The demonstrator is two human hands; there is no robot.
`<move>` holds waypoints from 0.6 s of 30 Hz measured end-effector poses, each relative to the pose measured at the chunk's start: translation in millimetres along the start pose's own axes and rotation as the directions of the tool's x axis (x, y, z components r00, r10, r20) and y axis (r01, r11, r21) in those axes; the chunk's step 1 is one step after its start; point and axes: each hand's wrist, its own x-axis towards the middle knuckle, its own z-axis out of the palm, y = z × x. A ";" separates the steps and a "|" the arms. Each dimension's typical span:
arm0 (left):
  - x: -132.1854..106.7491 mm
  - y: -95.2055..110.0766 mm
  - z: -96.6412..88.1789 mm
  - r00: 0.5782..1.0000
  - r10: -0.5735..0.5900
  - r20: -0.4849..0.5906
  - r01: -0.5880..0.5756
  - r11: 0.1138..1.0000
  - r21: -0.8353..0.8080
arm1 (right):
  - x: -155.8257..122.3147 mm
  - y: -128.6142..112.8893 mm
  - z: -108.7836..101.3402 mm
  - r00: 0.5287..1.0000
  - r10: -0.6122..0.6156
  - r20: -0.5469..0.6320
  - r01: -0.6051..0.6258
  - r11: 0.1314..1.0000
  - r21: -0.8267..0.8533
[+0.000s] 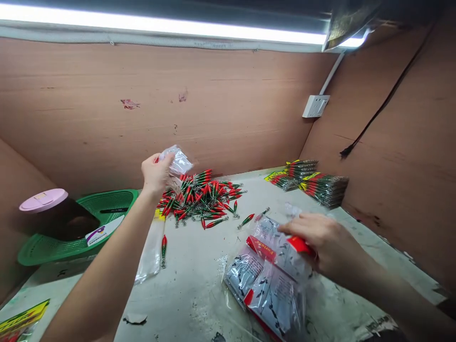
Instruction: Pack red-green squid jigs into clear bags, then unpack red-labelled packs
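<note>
My left hand (156, 172) is closed on a crumpled whitish plastic packet (179, 160), raised above a heap of red-and-green fishing lures (206, 197). What the packet contains, I cannot make out. To the right, my right hand (317, 237) grips the edge of a clear plastic bag (274, 280) lying on the table. Inside that bag are several grey packs with black branch prints and red bands, one marked "Fortune" (261, 248). Red shows beneath my right fingers. Single lures (164, 251) lie apart from the heap, near a flat clear bag (148, 256).
Stacks of packaged lures (324, 187) lie at the back right. On the left, a green basket (107, 199) holds a dark container with a pink lid (43, 200). A yellow-headed package (24, 318) lies front left. Wooden walls enclose the table; a socket (316, 106) is mounted in the corner.
</note>
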 end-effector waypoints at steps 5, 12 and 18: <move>-78.1 -4.4 14.3 0.885 0.166 0.435 -0.148 0.986 -0.076 | -11.3 -38.7 44.1 0.824 0.057 0.564 -0.019 0.997 -0.073; -194.0 -13.5 53.6 0.334 0.316 0.888 -0.537 0.838 -0.096 | 0.3 -32.4 59.8 0.787 0.363 0.499 -0.215 0.919 -0.330; -222.5 -17.6 92.4 0.211 0.383 0.899 -0.757 0.646 -0.097 | -8.6 -27.5 53.3 0.796 0.400 0.454 -0.263 0.904 -0.336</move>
